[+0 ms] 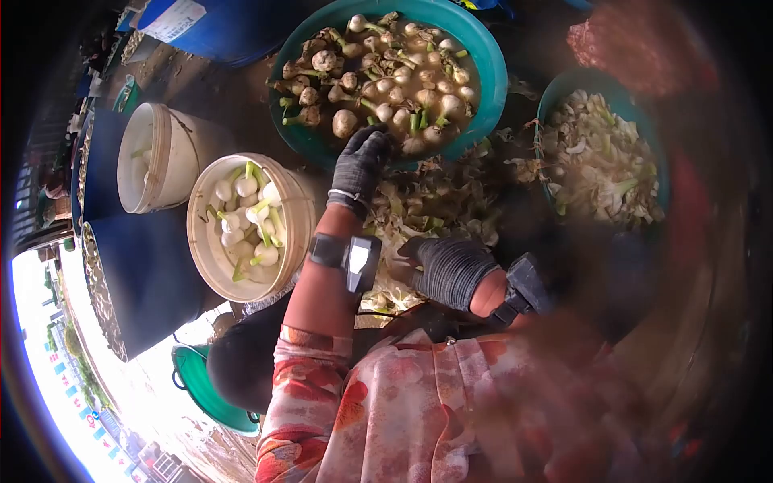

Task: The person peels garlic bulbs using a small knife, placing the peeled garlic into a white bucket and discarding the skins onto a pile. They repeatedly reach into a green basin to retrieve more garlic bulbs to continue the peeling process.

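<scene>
My left hand (361, 165), in a dark grey glove, reaches over the near rim of a green basin (493, 80). Its fingers are stretched out beside the bulbs (345, 123), which lie in murky water with stems and roots on. My right hand (451, 270), also gloved, is lower and further right, above a heap of peeled leaves (435, 201). Its fingers are curled and point left; what they hold, if anything, is hidden. Left of my left forearm, a white bucket (299, 225) holds clean white bulbs (231, 221) with short green stems.
A second white bucket (181, 161) leans at the left, near blue containers (149, 274). On the right, a green tub (664, 181) is full of pale peelings. An empty-looking green basin (209, 394) is at lower left. A reddish net bag (612, 44) lies at upper right.
</scene>
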`<move>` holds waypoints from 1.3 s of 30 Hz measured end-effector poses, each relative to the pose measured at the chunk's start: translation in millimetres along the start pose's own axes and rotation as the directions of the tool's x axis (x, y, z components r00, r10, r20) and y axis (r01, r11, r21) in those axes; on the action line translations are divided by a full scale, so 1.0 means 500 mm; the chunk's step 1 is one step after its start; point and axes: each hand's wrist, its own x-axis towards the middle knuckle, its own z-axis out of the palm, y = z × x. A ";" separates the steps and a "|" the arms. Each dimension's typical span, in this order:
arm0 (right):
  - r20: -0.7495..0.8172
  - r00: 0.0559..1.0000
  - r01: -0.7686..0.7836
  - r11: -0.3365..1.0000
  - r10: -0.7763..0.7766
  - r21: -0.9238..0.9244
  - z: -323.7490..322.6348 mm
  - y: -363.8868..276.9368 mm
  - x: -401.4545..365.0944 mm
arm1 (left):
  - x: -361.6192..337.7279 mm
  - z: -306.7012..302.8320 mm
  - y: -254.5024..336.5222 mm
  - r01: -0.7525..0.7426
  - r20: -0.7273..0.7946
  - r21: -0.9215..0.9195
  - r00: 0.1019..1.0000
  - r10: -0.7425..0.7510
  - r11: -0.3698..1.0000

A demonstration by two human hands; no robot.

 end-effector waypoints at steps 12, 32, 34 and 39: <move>-0.006 0.999 0.033 0.970 -0.032 0.240 -0.042 0.063 0.015 | 0.359 0.049 -0.208 -0.362 0.296 0.931 0.827 -0.478 -0.051; -0.793 0.609 0.227 0.952 0.026 0.206 -0.070 0.081 0.015 | -0.175 0.052 0.010 0.077 0.338 -0.042 0.939 -0.058 0.996; -0.789 0.608 0.123 0.992 -0.085 -0.013 -0.061 0.073 0.002 | -0.214 0.062 0.016 0.037 0.317 -0.005 0.948 -0.033 0.999; -0.786 0.598 0.034 0.985 -0.156 -0.169 -0.032 0.045 -0.032 | -0.291 0.071 0.018 -0.066 0.278 0.104 0.960 0.035 0.992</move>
